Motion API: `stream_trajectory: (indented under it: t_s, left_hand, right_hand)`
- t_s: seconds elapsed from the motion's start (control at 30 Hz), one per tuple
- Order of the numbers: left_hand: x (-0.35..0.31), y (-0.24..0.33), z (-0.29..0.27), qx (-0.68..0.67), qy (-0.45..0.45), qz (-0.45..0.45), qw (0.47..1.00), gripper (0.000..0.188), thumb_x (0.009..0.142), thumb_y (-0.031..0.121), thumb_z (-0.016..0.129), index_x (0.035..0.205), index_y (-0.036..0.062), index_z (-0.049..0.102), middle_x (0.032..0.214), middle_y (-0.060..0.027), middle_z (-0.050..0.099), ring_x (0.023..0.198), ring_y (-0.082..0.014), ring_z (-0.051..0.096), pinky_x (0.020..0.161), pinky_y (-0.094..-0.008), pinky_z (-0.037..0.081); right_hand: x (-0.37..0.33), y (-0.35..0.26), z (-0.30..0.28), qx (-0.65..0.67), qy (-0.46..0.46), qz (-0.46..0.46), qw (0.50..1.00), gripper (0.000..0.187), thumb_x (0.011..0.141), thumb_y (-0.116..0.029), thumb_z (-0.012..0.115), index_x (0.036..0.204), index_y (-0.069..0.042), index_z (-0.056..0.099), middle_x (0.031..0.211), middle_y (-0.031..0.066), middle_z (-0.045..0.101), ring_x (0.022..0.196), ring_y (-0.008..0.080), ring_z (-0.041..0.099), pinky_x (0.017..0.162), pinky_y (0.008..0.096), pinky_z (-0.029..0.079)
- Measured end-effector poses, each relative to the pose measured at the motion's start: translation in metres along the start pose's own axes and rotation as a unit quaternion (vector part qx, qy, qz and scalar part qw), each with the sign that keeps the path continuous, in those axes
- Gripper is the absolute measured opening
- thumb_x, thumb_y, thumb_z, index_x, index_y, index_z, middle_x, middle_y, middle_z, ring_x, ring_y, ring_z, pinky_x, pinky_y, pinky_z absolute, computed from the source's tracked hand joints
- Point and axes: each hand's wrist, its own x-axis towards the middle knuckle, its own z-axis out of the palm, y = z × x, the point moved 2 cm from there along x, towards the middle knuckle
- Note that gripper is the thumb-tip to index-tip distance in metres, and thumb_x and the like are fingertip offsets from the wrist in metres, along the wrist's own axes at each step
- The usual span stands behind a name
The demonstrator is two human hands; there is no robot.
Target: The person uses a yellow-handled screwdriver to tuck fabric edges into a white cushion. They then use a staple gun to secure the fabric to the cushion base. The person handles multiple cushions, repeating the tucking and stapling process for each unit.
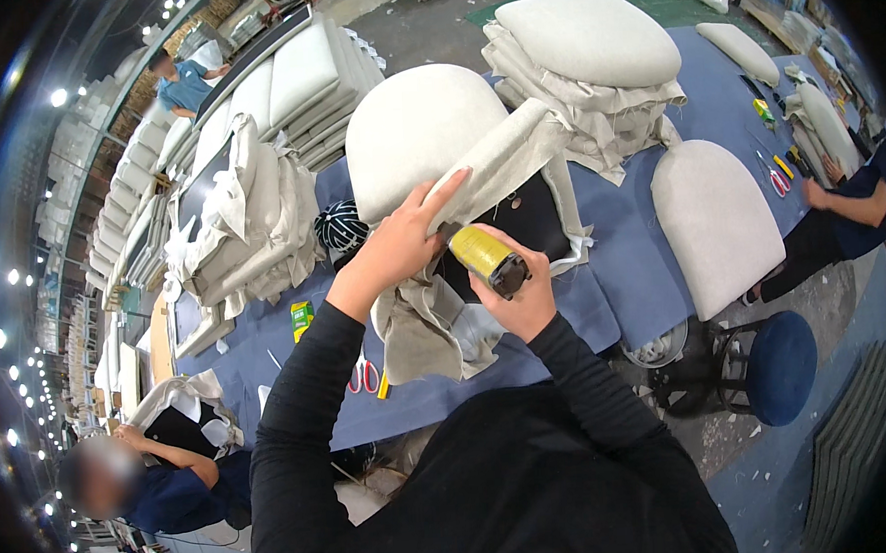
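On fabric (pixel 512 149), left fingers (pixel 448 192) splayed

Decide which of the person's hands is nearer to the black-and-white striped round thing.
Left. The left hand is just right of the striped round thing; the right hand, gripping the yellow tool, is farther right.

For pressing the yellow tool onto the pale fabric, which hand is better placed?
Probably the right hand: it holds the yellow tool, while the left hand rests on the pale fabric.
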Motion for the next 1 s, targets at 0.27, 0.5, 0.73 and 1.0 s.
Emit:
stream_trajectory:
  t_s: [0.27,0.5,0.73,1.0]
  left_hand:
    - [0.003,-0.01,0.001,0.025,0.028,0.029,0.999,0.116,0.074,-0.019,0.06,0.176,0.0228,0.023,0.156,-0.0289,0.053,0.139,-0.0522,0.055,0.115,-0.0517,0.049]
    - [-0.055,-0.023,0.013,-0.058,0.07,-0.102,0.991,0.097,0.081,0.011,0.086,0.166,0.0003,0.039,0.155,-0.0279,0.059,0.143,-0.0414,0.06,0.119,-0.0441,0.046]
    - [-0.213,-0.044,0.042,-0.123,0.145,-0.227,0.955,0.091,0.081,0.007,0.084,0.162,-0.0005,0.042,0.141,-0.0163,0.068,0.129,-0.0271,0.064,0.114,-0.0416,0.048]
    - [-0.316,-0.029,0.046,-0.185,0.176,-0.391,0.885,0.061,0.092,0.011,0.08,0.148,-0.0041,0.059,0.139,-0.0203,0.071,0.129,-0.0294,0.068,0.111,-0.0402,0.052]
  right_hand:
    - [0.003,-0.008,0.008,0.013,-0.03,-0.018,0.999,0.061,0.077,-0.006,0.08,0.137,-0.003,0.07,0.119,0.0201,0.079,0.106,0.0368,0.079,0.092,0.0377,0.062]
    - [-0.017,0.056,-0.06,0.138,-0.103,0.32,0.932,0.04,0.086,-0.014,0.084,0.122,0.002,0.074,0.091,0.0078,0.078,0.061,0.0103,0.071,0.061,0.0307,0.06]
    - [-0.089,0.219,-0.19,-0.339,0.054,0.271,0.899,0.059,0.078,-0.003,0.069,0.136,-0.006,0.074,0.145,0.0238,0.066,0.132,0.0441,0.064,0.113,0.0478,0.053]
    - [-0.151,0.293,-0.175,0.186,-0.026,0.4,0.897,0.041,0.106,-0.025,0.066,0.143,-0.005,0.067,0.135,0.0133,0.072,0.125,0.0245,0.066,0.113,0.0414,0.049]
